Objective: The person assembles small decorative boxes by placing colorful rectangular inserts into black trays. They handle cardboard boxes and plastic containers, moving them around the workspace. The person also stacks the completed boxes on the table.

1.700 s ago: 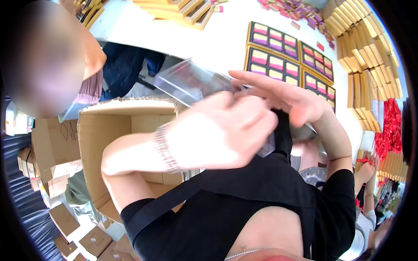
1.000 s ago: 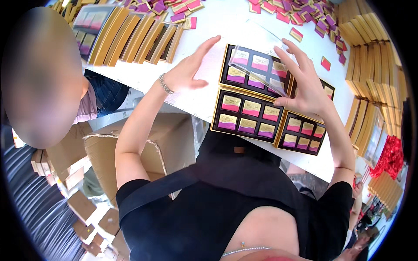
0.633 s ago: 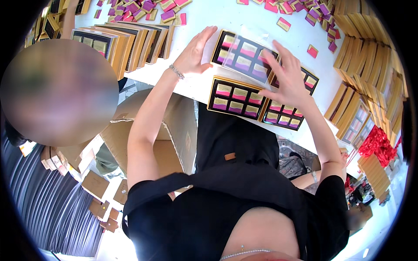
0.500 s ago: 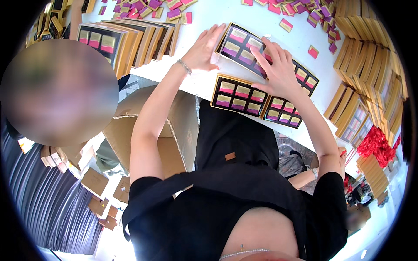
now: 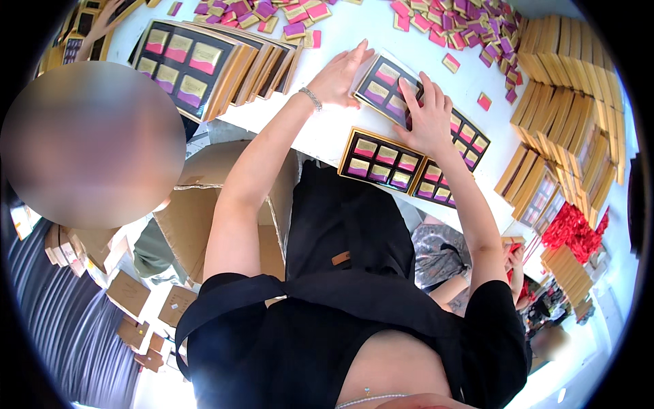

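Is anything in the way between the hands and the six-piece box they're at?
Nothing visible blocks the left hand, close beside the left end of the box. Under the right hand, a clear plastic cover lies over its wrapped pieces.

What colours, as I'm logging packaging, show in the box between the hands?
Dark grey, pale gold, pink and purple; the box shows best in the head view.

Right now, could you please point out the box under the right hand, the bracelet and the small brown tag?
Box [image 5: 382, 82]: head view, black divider between its rows.
Bracelet [image 5: 312, 98]: head view, middle of its silver band.
Brown tag [image 5: 341, 258]: head view, middle of its face.
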`<state>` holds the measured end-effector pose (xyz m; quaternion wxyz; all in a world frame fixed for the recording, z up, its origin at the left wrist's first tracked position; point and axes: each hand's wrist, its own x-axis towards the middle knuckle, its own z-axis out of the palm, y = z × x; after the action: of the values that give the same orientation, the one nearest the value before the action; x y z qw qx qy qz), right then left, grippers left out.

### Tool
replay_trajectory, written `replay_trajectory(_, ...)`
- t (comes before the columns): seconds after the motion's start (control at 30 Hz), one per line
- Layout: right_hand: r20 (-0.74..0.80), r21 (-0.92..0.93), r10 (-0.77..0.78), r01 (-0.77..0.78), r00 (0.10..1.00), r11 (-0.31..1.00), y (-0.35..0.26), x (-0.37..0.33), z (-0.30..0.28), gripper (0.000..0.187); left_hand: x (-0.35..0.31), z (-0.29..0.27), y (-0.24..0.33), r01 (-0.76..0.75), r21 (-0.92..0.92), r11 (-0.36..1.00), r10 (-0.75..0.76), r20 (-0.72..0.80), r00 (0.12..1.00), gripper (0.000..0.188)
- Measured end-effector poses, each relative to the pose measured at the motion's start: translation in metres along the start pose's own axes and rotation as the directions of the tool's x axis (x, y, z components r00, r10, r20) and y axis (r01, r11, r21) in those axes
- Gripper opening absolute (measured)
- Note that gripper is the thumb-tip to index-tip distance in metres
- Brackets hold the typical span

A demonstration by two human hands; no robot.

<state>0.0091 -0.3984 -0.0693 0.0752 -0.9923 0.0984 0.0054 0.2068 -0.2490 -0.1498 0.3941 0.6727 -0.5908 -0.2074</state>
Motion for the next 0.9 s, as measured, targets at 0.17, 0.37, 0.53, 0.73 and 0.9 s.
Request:
replay_trajectory(0.17,0.021,0.070,-0.082,0.080,0.996,0.994,0.002,0.008,-0.011,0.093,0.019,-0.029,0.014,-0.006,0.105,0.994,-0.011,0.156,0.988,0.130)
replay_trajectory(0.37,-0.045,0.083,-0.289,0.292,0.956,0.953,-0.006,0.025,-0.008,0.095,-0.016,-0.055,0.027,0.208,0.176,0.962,-0.236,0.159,0.959,0.117)
replay_trajectory(0.53,-0.060,0.042,-0.347,0.350,0.936,0.936,0.001,0.030,0.002,0.099,-0.024,-0.041,0.028,0.282,0.212,0.936,-0.296,0.040,0.954,0.106)
replay_trajectory(0.73,-0.028,0.002,-0.325,0.325,0.945,0.946,0.006,0.022,0.004,0.099,-0.027,-0.028,0.031,0.341,0.163,0.926,-0.339,-0.040,0.940,0.115)
replay_trajectory(0.9,-0.053,-0.016,-0.322,0.322,0.945,0.947,0.006,0.023,0.006,0.099,-0.028,-0.030,0.027,0.348,0.160,0.924,-0.350,-0.016,0.937,0.118)
